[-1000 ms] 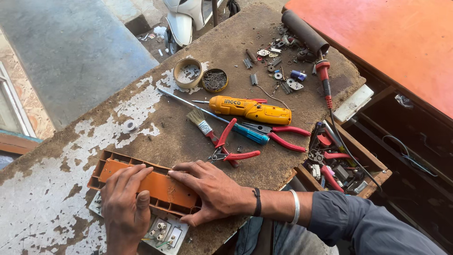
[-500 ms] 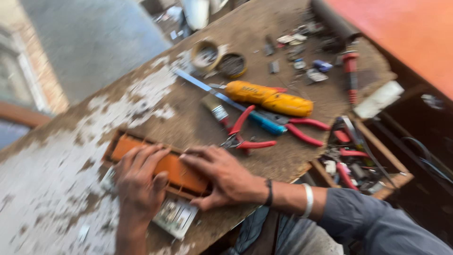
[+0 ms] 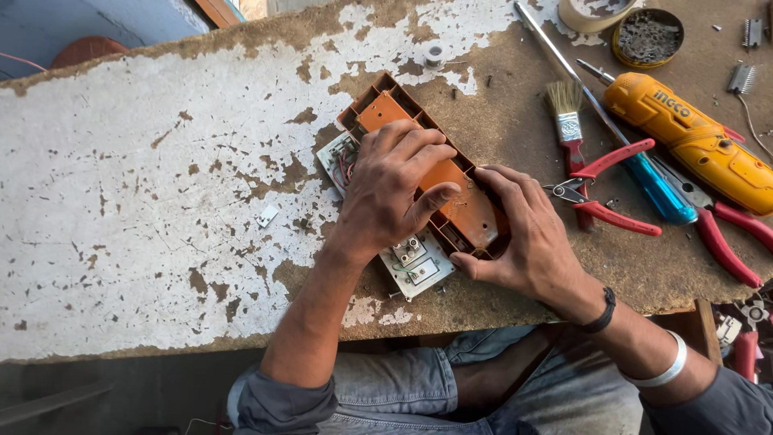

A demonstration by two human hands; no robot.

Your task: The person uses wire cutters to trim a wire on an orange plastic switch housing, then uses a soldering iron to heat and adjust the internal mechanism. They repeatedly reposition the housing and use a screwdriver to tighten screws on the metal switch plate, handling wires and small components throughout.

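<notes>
Orange plastic casing [image 3: 435, 173], long and open-topped, lies aslant near the front edge of the worn workbench [image 3: 145, 201], resting partly on a white switch plate [image 3: 415, 262]. The left hand [image 3: 394, 189] presses flat across the casing's middle, fingers spread and lightly curled over its rim. The right hand [image 3: 527, 229] cups the casing's nearer end, thumb under the corner, fingers closed around it. Towards the right edge lie red-handled pliers [image 3: 608, 189], a small paintbrush [image 3: 566, 121] and a yellow power screwdriver [image 3: 692, 137].
</notes>
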